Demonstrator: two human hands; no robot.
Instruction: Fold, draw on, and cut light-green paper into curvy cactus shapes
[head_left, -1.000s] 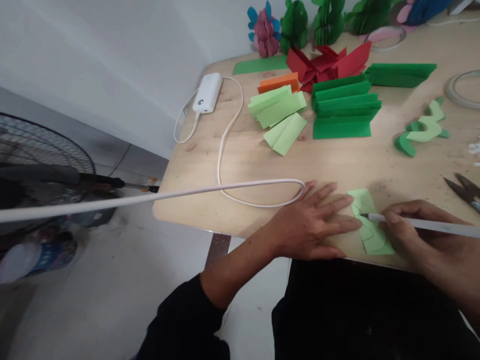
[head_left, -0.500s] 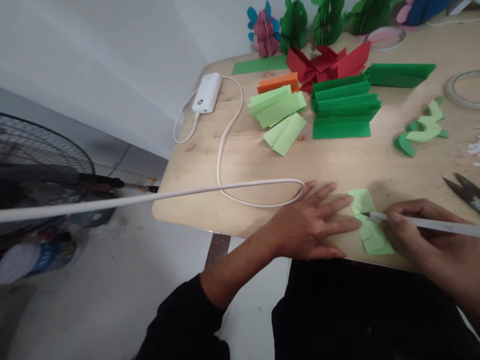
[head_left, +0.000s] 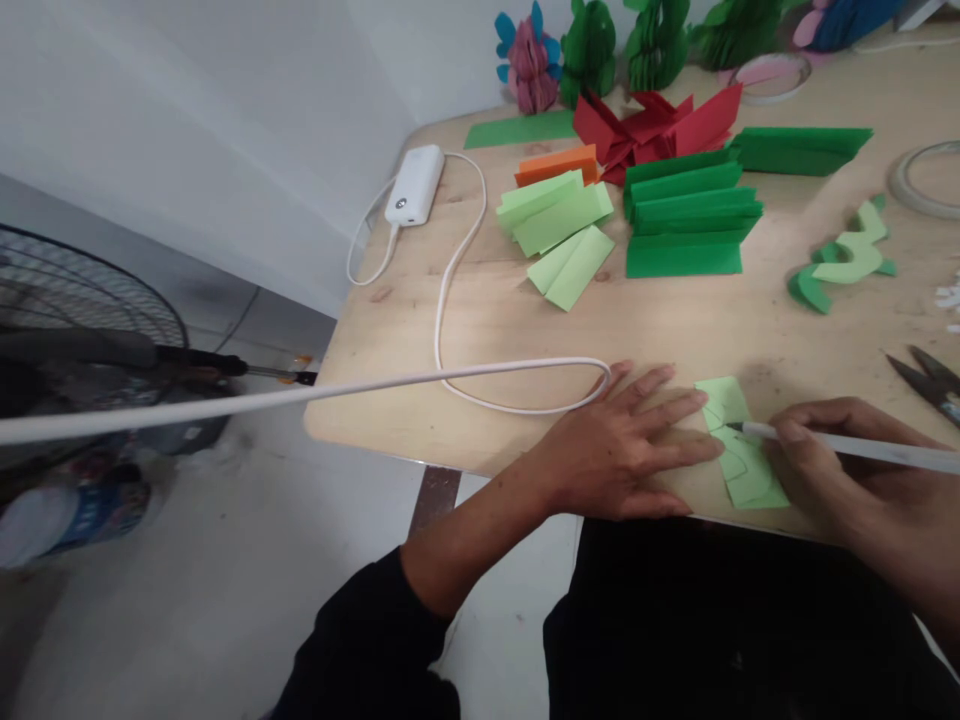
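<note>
A small light green paper lies near the front edge of the table, with curved dark lines drawn on it. My left hand rests flat with fingers spread, two fingertips touching the paper's left edge. In my right hand is a slim white pen, pinched between thumb and fingers, its dark tip on the paper's drawn line. To the right of the paper lie scissors, partly out of view. Farther back are wavy green paper cut-outs.
Folded light green papers, dark green papers, red papers and an orange strip lie behind. A white power bank trails a cable past my left hand. A tape roll sits right; a fan stands left.
The pen tip has shifted very slightly to the right along the paper. My left hand and the paper stay put.
</note>
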